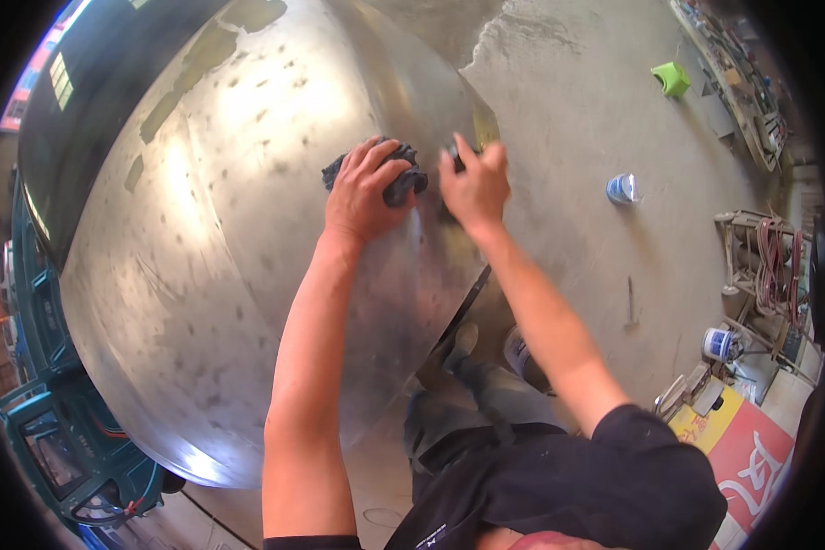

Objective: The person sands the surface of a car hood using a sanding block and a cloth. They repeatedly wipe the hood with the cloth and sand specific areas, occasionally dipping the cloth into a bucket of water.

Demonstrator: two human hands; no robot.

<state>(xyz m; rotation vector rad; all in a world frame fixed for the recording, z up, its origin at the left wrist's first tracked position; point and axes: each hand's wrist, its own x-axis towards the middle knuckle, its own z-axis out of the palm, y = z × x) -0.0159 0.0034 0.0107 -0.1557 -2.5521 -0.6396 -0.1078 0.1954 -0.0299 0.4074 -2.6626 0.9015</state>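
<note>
A large curved car hood (275,302) of bare, shiny metal spreads out under my arms, with dark smudges and dull patches on its surface. My left hand (368,192) is closed on a crumpled dark cloth (407,186) and presses it against the hood near its right side. Just to the right, my right hand (478,191) bends its fingers around a small dark object at the hood's edge. Blur and the fingers conceal what kind of object that is.
Teal vehicle parts (60,440) stand at the left. On the concrete floor to the right are a blue bucket (621,189), a green stool (674,79) and a long-handled tool (630,304). Farther right, a coiled hose (777,261) hangs on a rack above a white-and-blue bucket (718,345).
</note>
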